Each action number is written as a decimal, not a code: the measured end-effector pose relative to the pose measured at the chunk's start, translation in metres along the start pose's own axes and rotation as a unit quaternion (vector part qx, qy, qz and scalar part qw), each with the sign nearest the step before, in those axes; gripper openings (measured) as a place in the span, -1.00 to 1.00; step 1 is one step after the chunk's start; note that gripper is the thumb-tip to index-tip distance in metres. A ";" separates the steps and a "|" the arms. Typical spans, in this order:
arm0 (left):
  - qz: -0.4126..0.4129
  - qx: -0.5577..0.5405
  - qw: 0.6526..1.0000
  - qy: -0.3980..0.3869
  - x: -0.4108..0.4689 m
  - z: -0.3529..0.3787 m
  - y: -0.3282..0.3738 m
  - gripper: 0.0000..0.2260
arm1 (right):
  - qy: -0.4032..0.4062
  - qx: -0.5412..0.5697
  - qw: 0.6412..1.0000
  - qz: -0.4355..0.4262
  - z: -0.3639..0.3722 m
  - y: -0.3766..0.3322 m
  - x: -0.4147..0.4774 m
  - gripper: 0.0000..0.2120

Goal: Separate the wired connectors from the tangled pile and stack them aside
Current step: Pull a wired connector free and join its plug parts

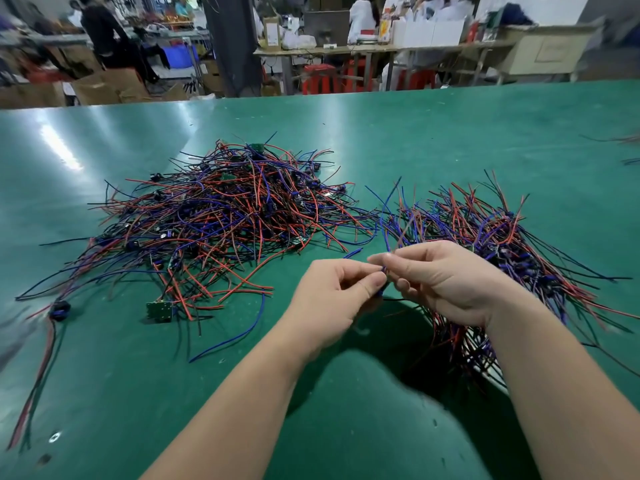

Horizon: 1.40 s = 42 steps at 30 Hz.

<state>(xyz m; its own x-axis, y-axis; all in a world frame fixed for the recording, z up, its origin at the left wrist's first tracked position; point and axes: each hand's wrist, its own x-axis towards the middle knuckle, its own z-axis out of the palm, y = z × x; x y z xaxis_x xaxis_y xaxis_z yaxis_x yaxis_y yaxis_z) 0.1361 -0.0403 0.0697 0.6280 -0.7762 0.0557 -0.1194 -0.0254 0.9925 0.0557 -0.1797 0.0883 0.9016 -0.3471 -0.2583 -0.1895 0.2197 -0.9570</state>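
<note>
Entry, as I read it from my remote station: a flat green tabletop (450,133). Toward its middle, left of centre, lies a tangled pile (221,216) of thin red, blue and black wires with small black connectors. Toward the right edge lies a sorted stack (502,237) of the same wired pieces, laid roughly parallel. Near the pile's near side sit a small square green circuit board (159,310), its print too small for me to read, and a loose blue wire (235,334). A black ring-shaped part (59,310) rests near the left edge. The left hand (332,299) and right hand (446,282) meet fingertip to fingertip above the near middle. Both are curled and pinch one blue wired connector (382,270), its body mostly hidden.
</note>
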 end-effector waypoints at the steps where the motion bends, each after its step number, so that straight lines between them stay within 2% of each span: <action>1: -0.013 -0.014 1.000 -0.005 -0.001 0.000 0.000 -0.85 | -0.011 -0.006 1.000 -0.010 0.001 0.001 0.000 -0.76; 4: -0.065 -0.070 0.995 -0.037 -0.002 0.003 -0.001 -0.90 | 0.029 -0.013 0.998 -0.048 -0.003 0.002 0.002 -0.82; 6: -0.092 -0.047 0.992 -0.076 -0.003 0.004 -0.004 -0.96 | 0.102 -0.056 0.990 -0.074 -0.009 0.002 0.005 -0.89; 8: -0.101 -0.007 0.987 -0.127 -0.005 0.004 -0.006 -0.89 | 0.175 -0.104 0.973 -0.109 -0.014 0.001 0.007 -0.89; 12: -0.100 0.051 0.971 -0.209 -0.010 0.001 -0.001 -0.84 | 0.257 -0.041 0.951 -0.169 -0.023 -0.006 0.006 -0.86; 17: -0.093 0.073 0.969 -0.216 -0.011 -0.003 0.005 -0.86 | 0.273 0.031 0.942 -0.194 -0.017 -0.008 0.003 -0.83; 20: -0.089 0.078 0.966 -0.228 -0.011 -0.009 0.007 -0.87 | 0.258 0.097 0.946 -0.171 -0.014 -0.011 0.001 -0.81; 25: -0.080 0.083 0.956 -0.269 -0.012 -0.012 0.009 -0.88 | 0.289 0.142 0.938 -0.129 -0.014 -0.013 0.003 -0.60; 27: -0.075 0.065 0.958 -0.269 -0.012 -0.013 0.009 -0.88 | 0.274 0.189 0.937 -0.103 -0.014 -0.014 0.003 -0.52; 30: -0.045 0.021 0.976 -0.211 -0.009 -0.016 0.009 -0.88 | 0.203 0.258 0.943 -0.061 -0.022 -0.016 0.003 -0.49; 32: -0.013 -0.048 0.990 -0.130 -0.005 -0.016 0.010 -0.88 | 0.189 0.192 0.963 -0.027 -0.025 -0.015 0.005 -0.47; 33: 0.000 -0.101 0.991 -0.084 -0.004 -0.016 0.012 -0.87 | 0.179 0.138 0.974 -0.011 -0.023 -0.014 0.005 -0.55; 35: 0.032 -0.201 0.979 0.007 0.000 -0.014 0.014 -0.86 | 0.138 0.026 0.990 -0.003 -0.017 -0.009 0.004 -0.82; 36: 0.046 -0.243 0.968 0.046 0.001 -0.014 0.015 -0.88 | 0.100 -0.018 0.995 -0.007 -0.012 -0.006 0.002 -0.88; 38: 0.062 -0.318 0.940 0.107 0.003 -0.013 0.016 -0.86 | 0.007 -0.058 0.998 -0.026 -0.003 0.000 -0.001 -0.75; 40: 0.069 -0.345 0.924 0.148 0.005 -0.013 0.016 -0.81 | -0.038 -0.033 0.996 -0.070 0.008 0.003 -0.002 -0.72; 42: 0.081 -0.302 0.933 0.176 0.005 -0.010 0.014 -0.82 | -0.031 0.059 0.992 -0.109 0.017 0.002 0.000 -0.80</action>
<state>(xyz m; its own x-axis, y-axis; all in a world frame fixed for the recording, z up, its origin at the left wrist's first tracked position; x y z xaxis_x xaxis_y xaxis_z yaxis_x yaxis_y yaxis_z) 0.1454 -0.0380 0.0848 0.8662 -0.4804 0.1378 0.1527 0.5169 0.8423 0.0620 -0.1640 0.0882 0.9393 -0.3414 -0.0352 0.0558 0.2530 -0.9659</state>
